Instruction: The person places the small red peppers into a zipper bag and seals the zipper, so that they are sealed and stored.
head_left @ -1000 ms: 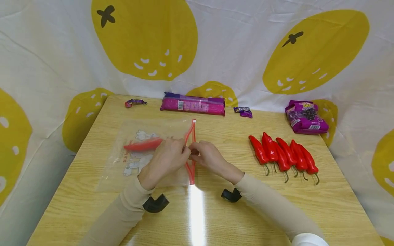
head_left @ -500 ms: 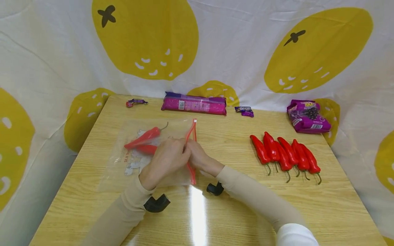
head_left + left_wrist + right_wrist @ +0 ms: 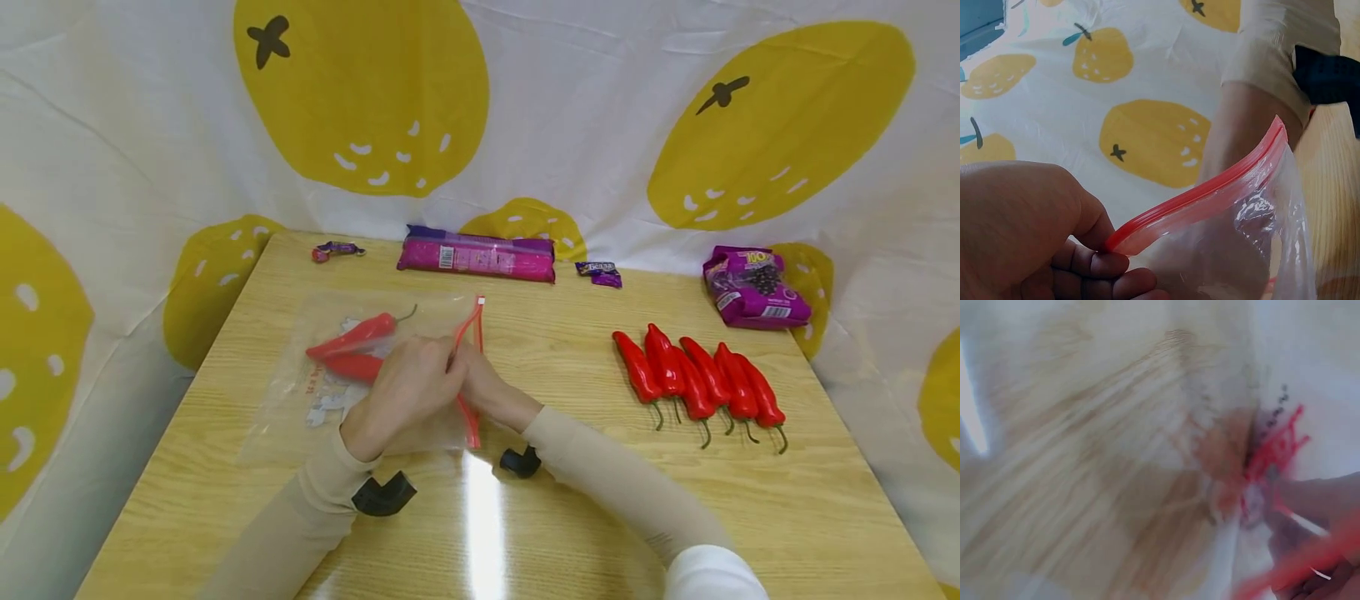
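Note:
A clear zip bag (image 3: pixel 435 417) with a red zip edge lies on the table, its mouth toward the right. Inside are two red peppers: an upper pepper (image 3: pixel 352 336) with its stem showing, and a lower pepper (image 3: pixel 352 367) partly behind my left hand (image 3: pixel 416 375). That hand pinches the red zip edge (image 3: pixel 1200 187) between thumb and fingers, lifting the bag's mouth. Through the opening reaches my right hand (image 3: pixel 483 383), its fingers hidden behind the left hand. In the blurred right wrist view, the right hand (image 3: pixel 1319 506) shows at the right edge; I cannot tell whether it holds the lower pepper.
Several red peppers (image 3: pixel 697 379) lie in a row at the right. Along the back are a long pink-purple packet (image 3: pixel 480 257), small wrapped candies (image 3: pixel 600 273), another candy (image 3: pixel 341 248) and a purple bag (image 3: pixel 757 287) at the corner. A fruit-print cloth (image 3: pixel 570 108) hangs behind.
My right hand has moved left into the bag's mouth. The pepper in the bag has shifted and turned so its stem shows, and a second pepper now appears below it. The left hand stays put.

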Available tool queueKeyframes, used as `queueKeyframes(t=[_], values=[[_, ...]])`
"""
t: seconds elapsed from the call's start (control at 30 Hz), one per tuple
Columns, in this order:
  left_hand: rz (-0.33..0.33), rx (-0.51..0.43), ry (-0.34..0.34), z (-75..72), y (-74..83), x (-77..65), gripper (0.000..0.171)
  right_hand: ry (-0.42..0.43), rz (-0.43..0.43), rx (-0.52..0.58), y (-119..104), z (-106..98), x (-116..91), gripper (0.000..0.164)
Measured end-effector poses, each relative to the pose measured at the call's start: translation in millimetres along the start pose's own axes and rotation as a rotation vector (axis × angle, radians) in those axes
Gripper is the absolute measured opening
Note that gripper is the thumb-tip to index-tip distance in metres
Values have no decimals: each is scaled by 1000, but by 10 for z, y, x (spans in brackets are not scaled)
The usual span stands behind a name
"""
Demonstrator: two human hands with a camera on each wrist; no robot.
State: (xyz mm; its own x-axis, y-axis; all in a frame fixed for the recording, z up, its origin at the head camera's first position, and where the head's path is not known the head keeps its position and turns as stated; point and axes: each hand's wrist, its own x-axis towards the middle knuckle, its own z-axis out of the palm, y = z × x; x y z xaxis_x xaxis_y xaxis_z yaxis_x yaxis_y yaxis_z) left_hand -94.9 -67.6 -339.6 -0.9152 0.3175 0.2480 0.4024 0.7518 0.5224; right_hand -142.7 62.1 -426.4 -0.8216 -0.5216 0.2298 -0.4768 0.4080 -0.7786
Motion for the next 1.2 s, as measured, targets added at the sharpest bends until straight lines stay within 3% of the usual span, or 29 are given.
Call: queueKeyframes(t=[0.03, 0.07, 0.13, 0.2, 0.3, 0.57, 0.7, 0.8, 1.2], values=[[2, 4, 1, 1, -3, 2, 27, -23, -28, -186, -195, -133, -38, 6], [8, 8, 3, 2, -6, 3, 27, -29, -95, -324, -205, -205, -65, 5], [9, 13, 6, -1, -12, 3, 26, -9, -187, -481, -194, -358, -140, 6], [7, 13, 10, -2, -17, 3, 25, 21, -191, -540, -173, -531, -253, 7], [1, 6, 11, 3, -11, 8, 26, 97, -131, -604, -81, -815, -510, 13], [-19, -16, 2, 10, -8, 3, 26, 332, -11, -900, 273, -1517, -1213, 23], [-25, -19, -2, 10, -13, -1, 24, 390, 106, -1013, 388, -1803, -1409, 31], [-22, -17, -1, 0, -19, -7, 25, 378, 206, -1056, 425, -1914, -1479, 37], [-31, -24, -15, -9, 1, -4, 24, 198, 403, -1082, 493, -1904, -1486, 37]])
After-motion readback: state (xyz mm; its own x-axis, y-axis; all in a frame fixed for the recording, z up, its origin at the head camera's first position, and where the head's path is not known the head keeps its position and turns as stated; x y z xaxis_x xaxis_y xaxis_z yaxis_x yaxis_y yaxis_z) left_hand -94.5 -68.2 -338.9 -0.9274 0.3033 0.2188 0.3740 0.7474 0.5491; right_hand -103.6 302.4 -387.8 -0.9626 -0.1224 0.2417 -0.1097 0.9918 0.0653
